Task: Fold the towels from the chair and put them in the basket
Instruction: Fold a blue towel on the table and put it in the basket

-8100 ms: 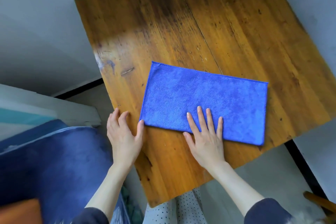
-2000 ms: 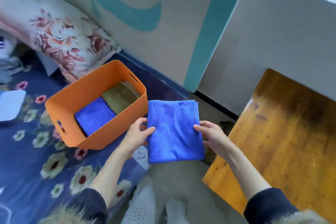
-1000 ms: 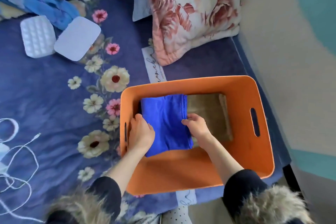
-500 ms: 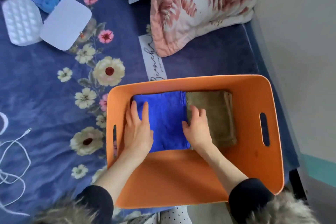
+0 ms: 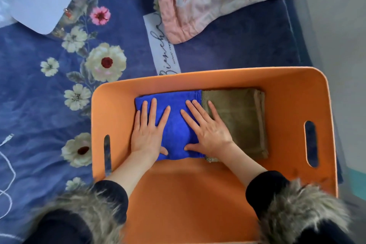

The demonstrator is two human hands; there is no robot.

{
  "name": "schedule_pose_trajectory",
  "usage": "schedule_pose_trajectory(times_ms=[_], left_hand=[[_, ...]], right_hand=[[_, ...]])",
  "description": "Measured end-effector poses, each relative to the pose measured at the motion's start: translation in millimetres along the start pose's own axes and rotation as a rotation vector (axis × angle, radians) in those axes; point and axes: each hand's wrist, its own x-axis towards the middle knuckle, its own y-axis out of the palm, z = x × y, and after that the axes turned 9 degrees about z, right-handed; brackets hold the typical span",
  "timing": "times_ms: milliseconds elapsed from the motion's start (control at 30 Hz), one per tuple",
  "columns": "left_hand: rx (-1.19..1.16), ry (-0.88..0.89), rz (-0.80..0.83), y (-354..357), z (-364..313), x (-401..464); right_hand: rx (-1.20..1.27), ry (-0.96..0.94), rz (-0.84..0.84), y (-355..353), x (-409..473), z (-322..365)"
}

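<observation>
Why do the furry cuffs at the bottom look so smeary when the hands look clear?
Head view: the fur cuffs sit nearest the wide-angle lens and blur, while both hands, left and right, lie sharp on the blue towel; light is soft and even, with no glare on the orange basket.

A folded bright-blue microfibre towel (image 5: 176, 125) lies flat on the floor of the rectangular orange plastic basket (image 5: 293, 83), its right edge touching a folded olive-brown towel (image 5: 239, 117) lying beside it.
</observation>
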Motion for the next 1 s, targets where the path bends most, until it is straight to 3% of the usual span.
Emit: schedule_pose_trajectory(times_ms=[200,367,633,767,1000], left_hand=[[-0.017,0.063,0.096,-15.2,8.3,-4.2],[-0.174,0.109,0.201,-47.3,11.7,-29.2],[-0.463,0.304,-0.220,-95.7,19.7,-121.6],[-0.379,0.545,-0.407,-133.4,11.5,-165.2],[-0.306,0.885,-0.585,-193.1,-60.3,-233.0]], right_hand=[[-0.006,0.014,0.051,-14.2,-4.8,1.3],[0.283,0.137,-0.013,-46.3,-36.4,16.6],[0.533,0.512,-0.222,-81.4,-148.5,32.8],[0.755,0.598,-0.447,-106.9,-219.3,44.2],[0.790,0.876,-0.770,-117.3,-349.2,66.5]])
